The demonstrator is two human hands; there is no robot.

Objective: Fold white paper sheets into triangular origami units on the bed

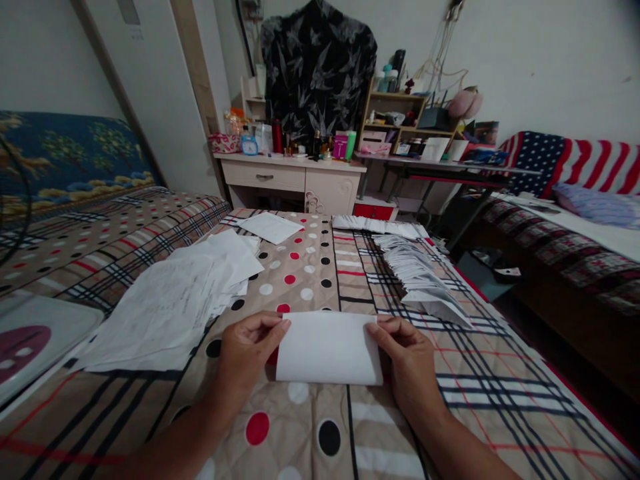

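Between my two hands is a white sheet of paper [327, 350], which looks folded over, its long side running left to right. My left hand [255, 340] pinches its upper left corner between thumb and fingers. At the upper right corner, my right hand [405, 347] grips it the same way, thumb on the near face. The paper is just above or on the patterned bedspread [285, 440]; I cannot tell whether it touches. To the left lies a loose pile of white papers [165, 300], some with faint print. A row of folded papers [410, 267] overlaps on the right.
Beyond the pile lies a single white sheet [273, 227], and another row of folded papers [380, 227] runs along the far edge. A white plastic item [60, 320] is at the left. Behind stands a dresser [280, 177] holding bottles and boxes, beside a metal-legged desk [440, 163].
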